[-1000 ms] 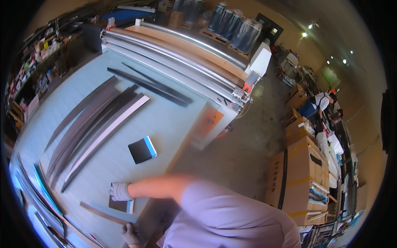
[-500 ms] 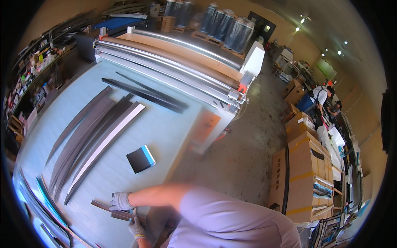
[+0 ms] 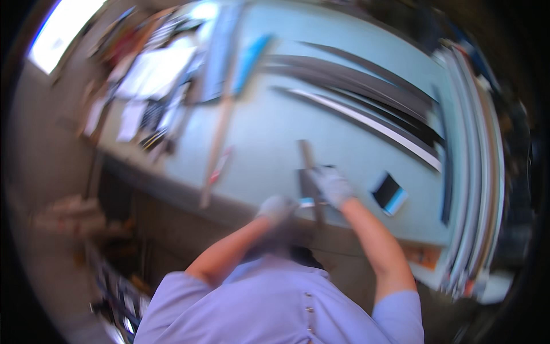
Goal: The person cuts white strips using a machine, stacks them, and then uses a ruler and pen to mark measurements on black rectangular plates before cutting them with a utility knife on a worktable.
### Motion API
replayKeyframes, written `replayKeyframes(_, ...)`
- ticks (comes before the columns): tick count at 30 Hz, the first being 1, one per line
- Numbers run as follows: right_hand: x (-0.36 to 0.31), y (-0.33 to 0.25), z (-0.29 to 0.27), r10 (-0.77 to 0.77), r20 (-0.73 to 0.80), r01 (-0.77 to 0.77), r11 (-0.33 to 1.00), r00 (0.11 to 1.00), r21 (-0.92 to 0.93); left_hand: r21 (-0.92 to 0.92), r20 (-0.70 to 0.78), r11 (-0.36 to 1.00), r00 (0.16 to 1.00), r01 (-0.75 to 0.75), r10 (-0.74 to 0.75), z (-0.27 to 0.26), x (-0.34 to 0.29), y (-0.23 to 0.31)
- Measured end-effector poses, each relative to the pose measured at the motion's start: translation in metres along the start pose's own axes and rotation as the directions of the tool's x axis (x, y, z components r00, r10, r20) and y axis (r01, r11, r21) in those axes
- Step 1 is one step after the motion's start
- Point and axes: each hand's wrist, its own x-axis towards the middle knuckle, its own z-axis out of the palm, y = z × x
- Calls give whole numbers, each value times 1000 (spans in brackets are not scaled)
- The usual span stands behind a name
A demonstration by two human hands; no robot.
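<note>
Motion blur softens the whole picture. My right hand (image 3: 332, 184), in a grey glove with dark fingertips, is on a narrow brown-grey strip (image 3: 306, 153) near the table's front edge, its fingers curled over the strip. Beside that strip is a short dark piece (image 3: 306, 182) with a white and blue end. My left hand (image 3: 277, 208), also gloved, is just left of this end at the table edge; its fingers are smeared, and I cannot tell whether they touch it. Right of my right hand lies a small dark square sample (image 3: 387, 192) with a light blue and white edge.
Long dark strips (image 3: 355, 80) and a white-faced strip (image 3: 366, 119) lie across the pale table (image 3: 258, 137). A long wooden-coloured ruler (image 3: 217, 149) and a red-and-white object (image 3: 220, 164) lie left. Papers (image 3: 154, 71) crowd the far left; a roller machine (image 3: 475, 172) borders the right.
My view has swung left, bringing the table's left end into sight. My left hand has moved back off the strip toward the table edge; my right hand stays at the strip.
</note>
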Motion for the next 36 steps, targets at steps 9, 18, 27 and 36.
replayKeyframes(9, -15, -35, -15, -11, 279, 101, 945, 960, -312, -333, -774, 856, 404, 395, -487, -73, -59, -246)
replayKeyframes(18, -19, -3, 1, -19, 252, 129, 894, 968, -429, 126, -874, 674, 402, 728, -272, -220, -56, -372)
replayKeyframes(27, -15, -29, -17, -37, 223, 118, 925, 974, -361, 238, -719, 592, 550, 770, -426, -254, -50, -391)
replayKeyframes(36, -13, -28, -17, -32, 239, 108, 943, 970, -315, -119, -864, 707, 278, 697, -420, -233, -58, -342)
